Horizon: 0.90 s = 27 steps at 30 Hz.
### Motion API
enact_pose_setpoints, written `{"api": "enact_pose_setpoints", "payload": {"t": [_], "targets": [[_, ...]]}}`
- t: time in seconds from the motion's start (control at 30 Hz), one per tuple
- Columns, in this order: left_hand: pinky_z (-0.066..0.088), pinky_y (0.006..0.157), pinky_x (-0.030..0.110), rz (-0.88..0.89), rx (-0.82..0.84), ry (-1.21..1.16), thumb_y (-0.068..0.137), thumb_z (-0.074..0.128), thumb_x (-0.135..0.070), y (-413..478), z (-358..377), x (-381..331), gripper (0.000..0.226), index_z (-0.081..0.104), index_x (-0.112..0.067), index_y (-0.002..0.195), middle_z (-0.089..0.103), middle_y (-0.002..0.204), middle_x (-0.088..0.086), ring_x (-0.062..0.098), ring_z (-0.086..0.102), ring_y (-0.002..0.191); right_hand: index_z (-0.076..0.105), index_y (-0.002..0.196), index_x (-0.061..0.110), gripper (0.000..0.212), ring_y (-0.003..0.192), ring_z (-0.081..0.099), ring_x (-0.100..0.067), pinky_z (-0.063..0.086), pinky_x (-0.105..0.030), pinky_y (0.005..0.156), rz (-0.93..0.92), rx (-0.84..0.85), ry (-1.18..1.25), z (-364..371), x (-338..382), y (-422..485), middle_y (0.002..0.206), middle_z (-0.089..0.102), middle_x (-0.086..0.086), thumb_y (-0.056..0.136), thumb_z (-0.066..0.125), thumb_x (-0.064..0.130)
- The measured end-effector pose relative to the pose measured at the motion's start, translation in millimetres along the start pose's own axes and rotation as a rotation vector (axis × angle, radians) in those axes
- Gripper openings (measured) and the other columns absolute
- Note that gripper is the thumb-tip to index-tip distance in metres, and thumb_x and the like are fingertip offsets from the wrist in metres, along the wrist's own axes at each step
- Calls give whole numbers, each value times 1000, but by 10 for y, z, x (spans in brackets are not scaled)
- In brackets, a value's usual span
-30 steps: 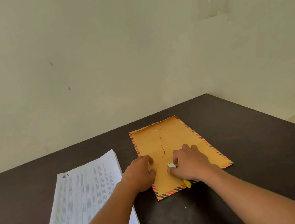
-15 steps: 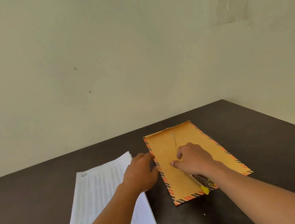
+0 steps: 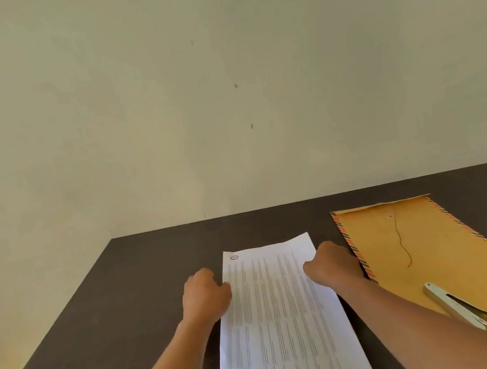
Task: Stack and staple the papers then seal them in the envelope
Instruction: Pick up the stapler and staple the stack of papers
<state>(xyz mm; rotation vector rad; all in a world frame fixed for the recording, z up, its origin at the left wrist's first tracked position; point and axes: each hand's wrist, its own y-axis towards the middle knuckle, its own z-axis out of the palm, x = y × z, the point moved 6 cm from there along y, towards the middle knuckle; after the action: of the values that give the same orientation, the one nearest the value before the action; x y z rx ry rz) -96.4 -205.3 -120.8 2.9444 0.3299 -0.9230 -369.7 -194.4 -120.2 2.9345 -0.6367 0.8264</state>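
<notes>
A stack of printed white papers (image 3: 283,322) lies lengthwise on the dark table in front of me. My left hand (image 3: 205,293) rests curled against the stack's left edge, and my right hand (image 3: 333,266) is curled on its right edge, fingers on the sheets. To the right lies a brown envelope (image 3: 434,252) with a striped border and a thin string on its face. A white stapler (image 3: 459,306) with a yellow tip lies on the envelope's near part, next to my right forearm.
The dark table (image 3: 132,299) ends at a pale wall (image 3: 220,91) behind and has a left edge running diagonally toward me. Bare tabletop lies to the left of the papers and beyond them.
My view swung left from the envelope to the papers. My right hand left the stapler lying on the envelope, and both hands moved onto the sides of the paper stack.
</notes>
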Motion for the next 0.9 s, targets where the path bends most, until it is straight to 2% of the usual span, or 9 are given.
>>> {"api": "enact_pose_setpoints", "payload": {"t": [0.07, 0.13, 0.23, 0.33, 0.43, 0.53, 0.6, 0.77, 0.9], "targets": [[47, 56, 21, -12, 38, -70, 91, 65, -25, 22, 57, -38, 18, 57, -13, 80, 60, 75, -3, 10, 56, 63, 49, 70, 18, 27, 67, 53, -19, 35, -27, 53, 37, 5, -14, 68, 7, 47, 71, 54, -2, 89, 65, 29], [55, 60, 23, -20, 95, -112, 90, 68, -28, 39, 127, -88, 17, 65, -12, 93, 68, 86, -2, 12, 68, 72, 51, 73, 19, 24, 73, 55, -22, 34, -27, 53, 64, 12, -18, 89, 11, 91, 76, 56, -3, 87, 66, 30], [60, 63, 26, -48, 133, -136, 87, 73, -30, 64, 194, -65, 22, 65, -14, 100, 71, 96, -2, 14, 72, 77, 49, 74, 19, 23, 76, 52, -22, 32, -28, 53, 96, 53, -20, 107, -1, 130, 76, 52, -2, 87, 65, 30], [63, 67, 29, -66, 152, -141, 84, 76, -27, 70, 216, -35, 24, 65, -15, 101, 72, 97, -2, 14, 72, 77, 52, 81, 19, 17, 83, 58, -21, 32, -28, 54, 95, 70, -49, 127, 19, 117, 86, 59, -4, 89, 63, 29], [59, 66, 26, -75, 177, -166, 85, 76, -23, 14, 221, -70, 22, 64, -15, 101, 72, 101, -1, 15, 72, 83, 54, 93, 16, 10, 72, 55, -14, 36, -24, 53, 49, 91, 18, 117, 105, 51, 89, 60, -3, 94, 62, 22], [54, 66, 27, -73, 129, -249, 84, 77, -22, -60, 161, -113, 34, 55, -18, 109, 66, 108, 1, 16, 68, 88, 41, 128, 12, 43, 82, 59, -14, 43, -20, 54, -11, 125, 275, 65, 200, -6, 121, 60, -9, 93, 65, 9], [52, 63, 28, -93, 111, -410, 86, 76, -22, -77, 107, -119, 40, 49, -18, 116, 65, 109, 3, 17, 68, 85, 36, 133, 16, 52, 95, 62, -16, 51, -20, 64, -125, 123, 454, -16, 287, -62, 128, 57, -5, 93, 68, 9], [56, 64, 36, -142, 80, -843, 88, 75, -30, -28, -243, -205, 52, 46, -13, 127, 69, 103, 5, 22, 72, 84, 52, 129, 16, 39, 104, 63, -16, 50, -15, 69, -350, 54, 675, -463, 558, -219, 121, 65, 2, 94, 70, 16], [55, 91, 44, 2, 108, -903, 87, 75, -36, 54, -617, -391, 45, 57, -13, 122, 72, 110, 1, 21, 70, 98, 57, 113, 19, 27, 94, 67, -11, 53, -17, 67, -461, -6, 774, -921, 727, -311, 102, 66, 13, 92, 73, 18]]}}
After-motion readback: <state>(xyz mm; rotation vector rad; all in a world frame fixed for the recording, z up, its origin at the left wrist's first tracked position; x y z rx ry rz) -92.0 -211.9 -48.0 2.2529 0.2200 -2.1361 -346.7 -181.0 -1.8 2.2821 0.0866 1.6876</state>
